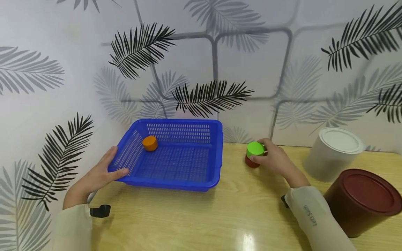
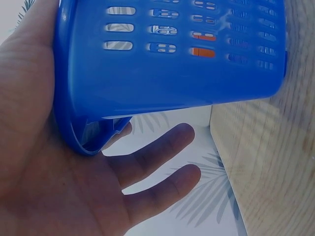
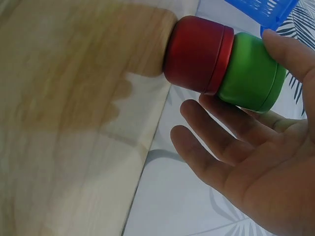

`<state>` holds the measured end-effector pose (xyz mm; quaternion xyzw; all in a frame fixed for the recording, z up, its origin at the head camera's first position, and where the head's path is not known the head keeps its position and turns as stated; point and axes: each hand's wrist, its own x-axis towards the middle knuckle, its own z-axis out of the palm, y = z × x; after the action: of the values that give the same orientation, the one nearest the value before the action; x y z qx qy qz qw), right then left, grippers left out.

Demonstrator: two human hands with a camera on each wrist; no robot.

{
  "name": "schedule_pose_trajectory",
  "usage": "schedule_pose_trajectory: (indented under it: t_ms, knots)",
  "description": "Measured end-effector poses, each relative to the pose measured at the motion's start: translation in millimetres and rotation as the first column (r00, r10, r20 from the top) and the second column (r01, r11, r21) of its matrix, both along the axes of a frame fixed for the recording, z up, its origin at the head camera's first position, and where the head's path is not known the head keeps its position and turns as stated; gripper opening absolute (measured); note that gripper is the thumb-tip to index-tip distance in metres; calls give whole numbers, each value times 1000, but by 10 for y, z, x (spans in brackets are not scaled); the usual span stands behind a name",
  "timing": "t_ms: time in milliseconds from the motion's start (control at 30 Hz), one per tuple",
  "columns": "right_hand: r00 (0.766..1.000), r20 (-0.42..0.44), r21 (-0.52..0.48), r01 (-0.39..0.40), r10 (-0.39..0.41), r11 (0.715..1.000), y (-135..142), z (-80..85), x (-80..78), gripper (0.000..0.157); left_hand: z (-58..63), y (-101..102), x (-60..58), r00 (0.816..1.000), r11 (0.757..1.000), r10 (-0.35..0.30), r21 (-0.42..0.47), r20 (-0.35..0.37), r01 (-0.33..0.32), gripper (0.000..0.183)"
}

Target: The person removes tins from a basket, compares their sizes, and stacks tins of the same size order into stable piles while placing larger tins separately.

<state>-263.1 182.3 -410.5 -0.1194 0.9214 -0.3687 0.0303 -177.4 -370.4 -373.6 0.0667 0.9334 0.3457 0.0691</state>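
Observation:
A small green round container (image 1: 255, 149) sits on top of a small red round container (image 3: 197, 55), which stands on the table. My right hand (image 1: 272, 157) holds the green one between thumb and fingers at its side; two other fingers stretch out free in the right wrist view. A blue perforated basket (image 1: 176, 184) stands left of the stack. Against its left rim rests my left hand (image 1: 97, 176), the rim lying in the web by the thumb and the fingers extended outside it. An orange round container (image 1: 150, 143) lies inside the basket's back left corner.
To the right stand a white lidded bucket (image 1: 334, 153) and a dark red lidded bucket (image 1: 364, 202), the latter close beside my right forearm. A wall (image 1: 245, 69) with leaf patterns rises behind the wooden table (image 1: 188, 219).

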Motion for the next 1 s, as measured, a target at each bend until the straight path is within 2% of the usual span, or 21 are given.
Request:
schedule_pose_trajectory:
  t_ms: [100,300,467,533,600,833,1000]
  knots:
    - [1000,2,6,6,-6,1000,27,-2,14,60,-12,23,-28,1000,1000,2,-3,7,-2,108]
    - [998,65,36,-12,10,999,48,-90,32,67,-52,37,3,1000,1000,8,-6,29,-8,109]
    - [989,141,47,-56,49,997,41,-114,40,101,-34,16,19,999,1000,13,-17,36,-13,109]
    - [988,143,22,-65,62,998,35,-86,43,114,-16,5,16,999,1000,15,-19,38,-14,109]
    - [990,126,14,-69,67,998,26,-37,44,119,-2,-10,6,999,1000,16,-19,35,-15,109]
    - [996,34,5,-82,82,997,6,137,42,111,37,-15,-2,999,1000,14,-5,40,-14,110]
    - [994,-72,0,-88,88,996,-37,342,127,99,40,1,-26,999,1000,16,-6,43,-16,110]
